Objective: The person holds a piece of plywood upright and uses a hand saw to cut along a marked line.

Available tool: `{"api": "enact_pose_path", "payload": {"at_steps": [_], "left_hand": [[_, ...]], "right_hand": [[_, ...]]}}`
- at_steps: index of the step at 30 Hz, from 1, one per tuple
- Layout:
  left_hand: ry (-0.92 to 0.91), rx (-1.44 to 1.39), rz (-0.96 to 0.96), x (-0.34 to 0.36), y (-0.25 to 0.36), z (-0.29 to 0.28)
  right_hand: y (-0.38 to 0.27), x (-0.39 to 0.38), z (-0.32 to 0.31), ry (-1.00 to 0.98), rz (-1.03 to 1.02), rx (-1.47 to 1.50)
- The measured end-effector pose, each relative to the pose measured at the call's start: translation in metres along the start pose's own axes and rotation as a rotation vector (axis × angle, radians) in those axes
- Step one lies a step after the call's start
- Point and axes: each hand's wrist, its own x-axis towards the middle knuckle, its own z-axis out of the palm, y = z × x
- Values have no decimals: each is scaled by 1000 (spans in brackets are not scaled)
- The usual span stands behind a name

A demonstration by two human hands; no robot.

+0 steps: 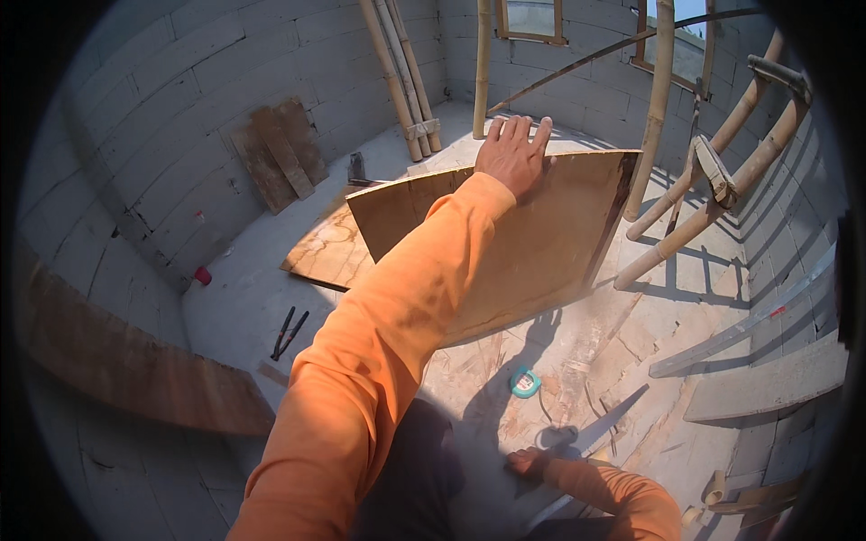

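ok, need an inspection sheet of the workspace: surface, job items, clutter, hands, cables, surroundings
Surface: pale floor, dusty, partly sunlit
Job items: large wooden board raised on edge; second board partly behind it
Clutter: teal tape measure, saw-like blade, two-handled tool, red cup-like object, scraps near the blade
Hands: left hand on the raised board's top edge, fingers extended; right hand low, near the blade, grip unclear
Cables: nothing seen
Surroundings: grey block walls, bamboo poles, window openings

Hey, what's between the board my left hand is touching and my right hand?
In the head view, a teal tape measure lies on the floor between the board and your right hand, beside a dark shadow.
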Motion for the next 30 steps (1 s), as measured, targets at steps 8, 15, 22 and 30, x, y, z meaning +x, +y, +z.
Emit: {"api": "enact_pose_path", "payload": {"at_steps": [8, 15, 22, 30], "left_hand": [[-544, 116, -367, -108, -78, -144], [-525, 53, -309, -114, -102, -124], [-291, 166, -434, -134, -134, -76], [-277, 119, -576, -127, -148, -56]], "right_hand": [[-16, -43, -11, 149, 16, -47], [-10, -33, -6, 169, 27, -77], [-23, -33, -22, 10, 100, -78], [-23, -48, -15, 23, 119, -122]]}}
